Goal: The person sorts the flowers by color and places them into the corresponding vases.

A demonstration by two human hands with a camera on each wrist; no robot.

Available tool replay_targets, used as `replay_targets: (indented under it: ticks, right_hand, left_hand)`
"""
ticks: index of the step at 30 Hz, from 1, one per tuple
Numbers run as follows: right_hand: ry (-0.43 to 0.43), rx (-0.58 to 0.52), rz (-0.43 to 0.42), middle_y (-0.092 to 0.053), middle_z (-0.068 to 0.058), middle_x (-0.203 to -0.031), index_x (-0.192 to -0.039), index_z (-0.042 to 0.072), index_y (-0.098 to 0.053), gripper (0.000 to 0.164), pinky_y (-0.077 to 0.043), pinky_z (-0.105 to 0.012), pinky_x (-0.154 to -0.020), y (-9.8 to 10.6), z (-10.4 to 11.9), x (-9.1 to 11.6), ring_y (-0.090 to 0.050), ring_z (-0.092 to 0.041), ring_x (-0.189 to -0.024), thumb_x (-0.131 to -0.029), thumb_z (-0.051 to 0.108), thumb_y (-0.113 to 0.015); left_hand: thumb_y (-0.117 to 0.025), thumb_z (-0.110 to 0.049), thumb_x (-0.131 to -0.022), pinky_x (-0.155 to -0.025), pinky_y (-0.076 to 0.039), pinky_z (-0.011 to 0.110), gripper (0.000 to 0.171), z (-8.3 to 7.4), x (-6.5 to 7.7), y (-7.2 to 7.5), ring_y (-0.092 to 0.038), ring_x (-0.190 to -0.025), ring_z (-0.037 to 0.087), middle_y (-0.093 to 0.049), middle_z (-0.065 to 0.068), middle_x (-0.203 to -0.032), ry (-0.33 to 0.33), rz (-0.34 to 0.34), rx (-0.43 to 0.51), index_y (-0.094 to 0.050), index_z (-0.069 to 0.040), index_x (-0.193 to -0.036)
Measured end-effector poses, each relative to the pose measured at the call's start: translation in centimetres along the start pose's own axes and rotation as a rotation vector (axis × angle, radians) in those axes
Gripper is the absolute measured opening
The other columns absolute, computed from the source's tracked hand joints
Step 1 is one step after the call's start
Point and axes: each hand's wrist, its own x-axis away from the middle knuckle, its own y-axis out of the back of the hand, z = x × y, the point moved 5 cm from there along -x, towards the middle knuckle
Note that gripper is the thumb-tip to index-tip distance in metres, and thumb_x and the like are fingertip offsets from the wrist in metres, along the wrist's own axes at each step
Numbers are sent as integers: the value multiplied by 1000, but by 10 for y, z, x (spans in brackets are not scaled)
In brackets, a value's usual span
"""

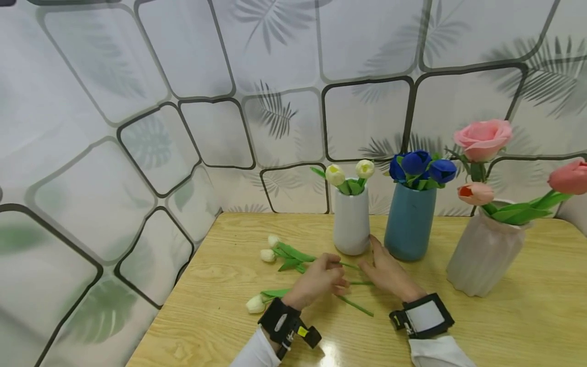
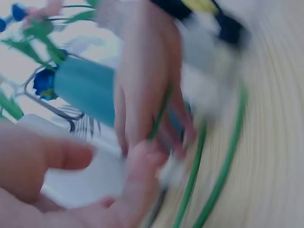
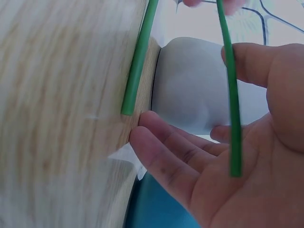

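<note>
My left hand [image 1: 323, 280] is over the stems of the white artificial tulips [image 1: 268, 255], fingers bent. It holds one green stem [image 3: 232, 95], which stands out past its fingertips and crosses in front of my right palm in the right wrist view. My right hand [image 1: 390, 272] is beside the base of the white vase [image 1: 351, 224], palm turned toward the stem, fingers loosely spread and fingertips at the tabletop. In the left wrist view other stems [image 2: 221, 175] lie along the wood; the picture is blurred. Another white tulip [image 1: 256, 304] lies nearer, left of my left wrist.
White tulips stand in the white vase. Behind my right hand is a blue vase [image 1: 409, 221] with blue flowers [image 1: 416, 163]. A pale ribbed vase [image 1: 486, 250] with pink flowers [image 1: 483, 138] stands at the right. The wooden table [image 1: 220, 336] meets a patterned curtain [image 1: 293, 122].
</note>
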Motion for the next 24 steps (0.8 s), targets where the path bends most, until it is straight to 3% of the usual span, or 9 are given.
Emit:
replay_targets:
  ticks: [2, 5, 8, 10, 12, 16, 24]
  right_hand:
    - [6, -1, -1, -25, -42, -149, -151, -14, -12, 72, -43, -61, -99, 0, 0, 0, -43, -53, -130, -103, 22, -53]
    - [6, -15, 6, -25, -42, -150, -151, -13, -11, 72, -43, -61, -98, -1, 0, -1, -43, -54, -130, -104, 24, -51]
    - [-3, -27, 16, -23, -41, -152, -152, -13, -9, 73, -39, -63, -102, -1, -2, -2, -36, -54, -135, -105, 27, -49]
    - [-15, -31, 20, -23, -40, -152, -153, -12, -8, 74, -37, -63, -104, -1, -3, -3, -34, -54, -136, -106, 31, -47]
    - [-26, -35, 23, -24, -39, -152, -153, -11, -8, 75, -37, -63, -104, -1, -4, -3, -34, -53, -137, -107, 35, -44]
    - [-36, -54, 25, -28, -39, -150, -153, -12, -10, 74, -40, -61, -102, 0, -3, -3, -40, -52, -133, -108, 41, -37]
    - [2, -74, -33, -30, -37, -151, -152, -11, -17, 71, -30, -64, -109, 4, -1, -3, -34, -51, -138, -109, 45, -20]
  left_hand:
    - [-48, -9, -103, -87, -56, 36, 49, 2, -1, -2, -64, -108, 33, -42, 31, -137, 63, -19, 274, -30, 9, -146]
    - [-42, -6, -105, -90, -52, 26, 58, 4, -1, -6, -57, -116, 29, -27, 36, -148, 98, -87, 595, -13, 10, -152]
    - [-37, -4, -107, -87, -50, 18, 55, 6, 1, -10, -57, -107, 21, -31, 34, -143, 112, -138, 798, -10, 15, -150]
    - [-37, -4, -107, -86, -50, 17, 45, 8, 1, -11, -59, -98, 16, -44, 29, -130, 112, -165, 876, -22, 17, -143]
    - [-37, -5, -107, -84, -51, 16, 27, 11, 1, -12, -61, -89, 12, -53, 19, -113, 115, -193, 915, -40, 14, -126]
    - [-40, -5, -107, -81, -52, 16, 11, 14, -2, -10, -64, -82, 11, -58, 11, -95, 73, -250, 928, -47, 3, -107]
    - [-51, -4, -103, -81, -54, 19, 12, 16, -7, -1, -66, -82, 11, -60, 7, -88, -35, -387, 781, -50, 3, -113]
